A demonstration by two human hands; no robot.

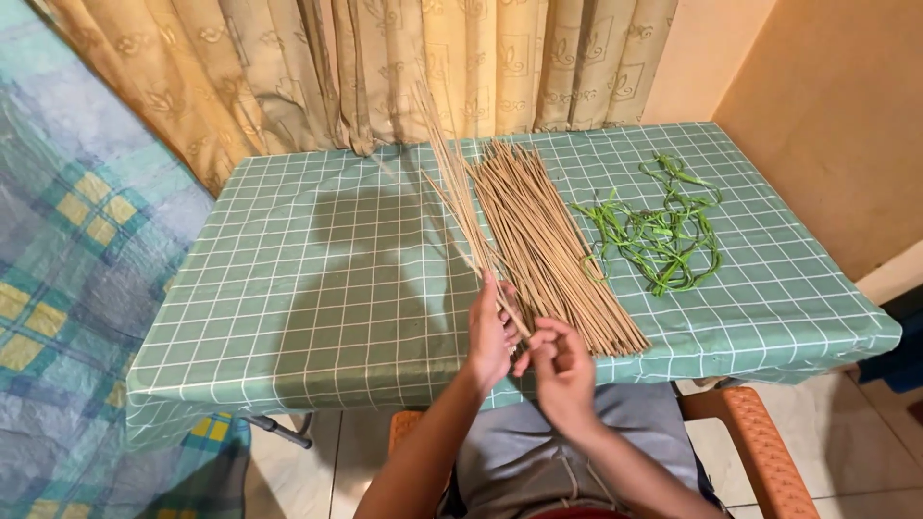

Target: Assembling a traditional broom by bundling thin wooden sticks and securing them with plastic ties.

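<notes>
My left hand point(490, 332) grips a small bunch of long thin tan sticks point(452, 183) near their lower ends; the sticks rise up and away toward the curtain. Just to its right, my right hand point(562, 370) has its fingers pinched at the bottom tips of that same bunch. A large pile of the same tan sticks point(543, 240) lies flat on the table beside both hands, running from the far edge to the near edge. Right of the pile lies a tangle of green leaf strips point(663, 235).
The table carries a green checked cloth point(317, 288). Beige patterned curtains point(385, 67) hang behind it. A bed with a blue and yellow plaid cover point(67, 269) stands at the left. An orange chair arm point(764, 452) shows at the lower right, a wall beyond it.
</notes>
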